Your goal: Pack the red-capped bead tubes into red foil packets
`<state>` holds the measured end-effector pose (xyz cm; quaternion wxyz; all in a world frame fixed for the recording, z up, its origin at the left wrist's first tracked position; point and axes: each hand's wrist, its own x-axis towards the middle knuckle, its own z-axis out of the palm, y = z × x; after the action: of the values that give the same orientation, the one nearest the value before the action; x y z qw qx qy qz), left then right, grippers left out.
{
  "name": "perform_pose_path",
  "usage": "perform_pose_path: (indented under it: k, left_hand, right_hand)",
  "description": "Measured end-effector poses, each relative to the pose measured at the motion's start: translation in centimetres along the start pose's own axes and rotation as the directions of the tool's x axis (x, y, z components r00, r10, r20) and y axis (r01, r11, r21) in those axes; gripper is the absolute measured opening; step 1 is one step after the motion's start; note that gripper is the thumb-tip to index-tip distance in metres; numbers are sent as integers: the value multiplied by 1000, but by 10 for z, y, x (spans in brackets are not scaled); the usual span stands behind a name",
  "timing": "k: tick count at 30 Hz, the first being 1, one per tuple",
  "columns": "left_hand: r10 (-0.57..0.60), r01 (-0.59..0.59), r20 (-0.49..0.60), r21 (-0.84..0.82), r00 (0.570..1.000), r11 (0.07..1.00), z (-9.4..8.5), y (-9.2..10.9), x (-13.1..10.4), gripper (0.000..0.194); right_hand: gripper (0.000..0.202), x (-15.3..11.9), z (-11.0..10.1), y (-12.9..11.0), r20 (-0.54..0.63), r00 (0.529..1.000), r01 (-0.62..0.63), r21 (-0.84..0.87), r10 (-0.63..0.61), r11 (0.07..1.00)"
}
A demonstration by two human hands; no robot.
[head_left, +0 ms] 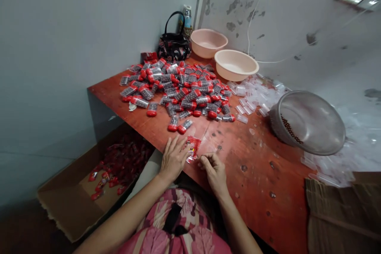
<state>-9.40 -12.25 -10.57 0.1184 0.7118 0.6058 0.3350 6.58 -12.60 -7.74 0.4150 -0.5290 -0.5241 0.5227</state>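
A small red printed packet lies on the red table near its front edge. My left hand rests flat with fingers stretched out, its fingertips over the packet's left side. My right hand is at the packet's lower right corner, thumb and fingers pinched together; whatever is between them is too small to make out. Just beyond my hands lie two clear tubes with red caps and dark contents, one of them tilted to the right. Behind them spreads a large pile of the same capped tubes.
Two plastic basins, one pink and one cream, stand at the back beside a black handbag. Clear empty tubes surround a grey bowl holding brown balls. A cardboard box of red packets sits lower left.
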Motion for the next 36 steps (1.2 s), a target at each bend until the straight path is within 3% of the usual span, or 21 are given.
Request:
perform_pose_path:
  k: [5,8,10,12,14,17,20,22,24,26,27,29,31,33,36]
  left_hand:
    - [-27,18,-71,-125,997,992,-4,3,0,29]
    - [-46,20,-102,-243,994,970,-12,11,3,29]
    - [-118,68,-108,-385,987,921,-21,16,4,32]
    - [-313,209,-80,-587,946,782,-31,18,4,41]
    - [-507,374,72,-764,859,525,-41,17,3,45]
    - [-531,512,365,-844,765,158,-48,10,0,27]
    - [-505,544,461,-839,730,22,-49,1,-6,20]
    - [-548,540,448,-841,706,9,-49,-4,-9,19]
    - [-603,519,414,-855,682,0,-50,-6,-13,18]
    - [-647,493,398,-869,651,-39,-52,-8,-15,19]
    - [-662,480,400,-874,633,-69,-54,-8,-15,19]
    - [-684,462,423,-876,594,-141,-59,-10,-15,20]
    - [-707,433,443,-876,551,-212,-63,-13,-15,20]
    - [-724,386,448,-883,525,-266,-67,-17,-14,20]
    - [-738,293,430,-901,521,-318,-69,-22,-12,18]
  right_hand:
    - [23,12,7,-5,-71,997,26,21,-24,999]
    - [35,21,18,-10,-55,998,12,139,-4,990]
    - [33,27,23,-14,-25,999,-26,233,32,972]
    - [32,31,27,-18,10,998,-62,295,61,954]
    - [32,34,28,-22,95,993,-96,305,70,947]
    - [33,39,31,-26,296,953,-145,233,72,962]
    - [28,52,34,-31,391,916,-119,55,88,991]
    - [21,65,36,-36,309,950,15,-178,42,984]
    - [27,80,38,-41,169,983,146,-502,-68,852]
    - [32,94,41,-47,84,982,171,-771,-169,614]
    - [31,100,42,-49,102,974,193,-849,-205,492]
    - [30,111,45,-52,278,929,343,-896,-245,281]
    - [36,119,45,-52,508,829,545,-828,-234,131]
    - [37,126,42,-51,603,777,623,-779,-179,78]
    - [28,130,33,-49,562,815,575,-814,-137,83]
